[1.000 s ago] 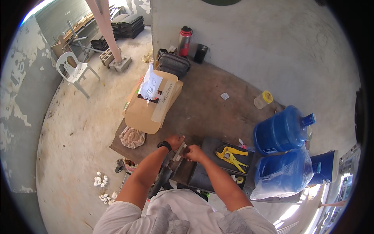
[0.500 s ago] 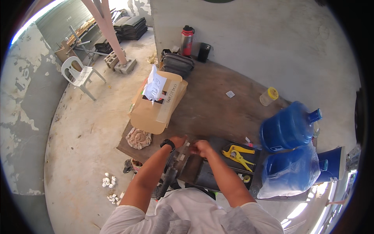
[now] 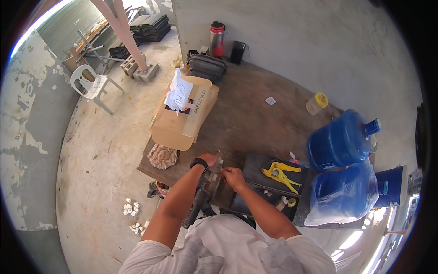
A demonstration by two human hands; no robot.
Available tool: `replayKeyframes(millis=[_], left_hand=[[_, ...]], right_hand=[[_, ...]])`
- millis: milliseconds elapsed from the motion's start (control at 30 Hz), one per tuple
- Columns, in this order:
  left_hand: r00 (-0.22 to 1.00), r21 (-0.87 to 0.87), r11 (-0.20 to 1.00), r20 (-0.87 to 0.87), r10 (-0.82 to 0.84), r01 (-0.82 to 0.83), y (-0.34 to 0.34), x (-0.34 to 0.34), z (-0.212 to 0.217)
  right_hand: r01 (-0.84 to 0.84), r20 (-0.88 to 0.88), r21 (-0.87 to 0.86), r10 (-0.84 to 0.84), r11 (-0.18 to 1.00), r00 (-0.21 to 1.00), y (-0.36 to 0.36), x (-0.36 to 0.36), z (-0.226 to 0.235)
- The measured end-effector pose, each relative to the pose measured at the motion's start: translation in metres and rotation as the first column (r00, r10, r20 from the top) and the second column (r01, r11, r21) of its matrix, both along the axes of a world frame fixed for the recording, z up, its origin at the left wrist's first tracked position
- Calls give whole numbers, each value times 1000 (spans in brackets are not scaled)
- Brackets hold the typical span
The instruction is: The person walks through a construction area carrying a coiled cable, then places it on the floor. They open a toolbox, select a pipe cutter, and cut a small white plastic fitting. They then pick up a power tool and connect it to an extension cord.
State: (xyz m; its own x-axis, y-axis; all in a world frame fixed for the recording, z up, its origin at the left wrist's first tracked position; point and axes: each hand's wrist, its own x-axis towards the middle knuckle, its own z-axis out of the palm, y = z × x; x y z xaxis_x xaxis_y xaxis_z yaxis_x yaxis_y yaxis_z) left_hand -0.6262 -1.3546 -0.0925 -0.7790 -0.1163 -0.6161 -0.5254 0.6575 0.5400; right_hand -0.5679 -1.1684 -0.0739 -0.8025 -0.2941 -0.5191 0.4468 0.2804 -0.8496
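Note:
A dark metal bench vise (image 3: 206, 188) sits at the near edge of the brown table, with a small pale piece (image 3: 221, 161) at its jaws. My left hand (image 3: 210, 158), a black watch on its wrist, is closed at the vise's far end; what its fingers grip is hidden. On the other side, my right hand (image 3: 233, 177) is curled with thumb and fingertips pinched close to the jaws. Anything in that pinch is too small to make out. Right of it, yellow pipe cutters (image 3: 282, 175) lie on a black case (image 3: 253, 170).
A cardboard box (image 3: 175, 132) with white paper and a crumpled cloth (image 3: 162, 156) lie at the table's left. Two large blue water jugs (image 3: 337, 141) stand right, near a yellow-lidded jar (image 3: 317, 103). Behind are a bag (image 3: 206, 65) and flask (image 3: 217, 40). A yellow tape roll (image 3: 291, 202) lies near.
My right hand's fingers have curled in more tightly beside the vise. My left hand has shifted slightly up along it. The whole view has tilted a little.

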Motion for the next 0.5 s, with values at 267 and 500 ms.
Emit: replayKeyframes(millis=[267, 500], left_hand=[[963, 429, 896, -175, 205, -112, -6, 31, 6], [925, 530, 826, -183, 332, -191, -10, 46, 2]], right_hand=[[410, 571, -124, -273, 904, 774, -4, -44, -37], [409, 331, -254, -318, 877, 888, -5, -48, -2]])
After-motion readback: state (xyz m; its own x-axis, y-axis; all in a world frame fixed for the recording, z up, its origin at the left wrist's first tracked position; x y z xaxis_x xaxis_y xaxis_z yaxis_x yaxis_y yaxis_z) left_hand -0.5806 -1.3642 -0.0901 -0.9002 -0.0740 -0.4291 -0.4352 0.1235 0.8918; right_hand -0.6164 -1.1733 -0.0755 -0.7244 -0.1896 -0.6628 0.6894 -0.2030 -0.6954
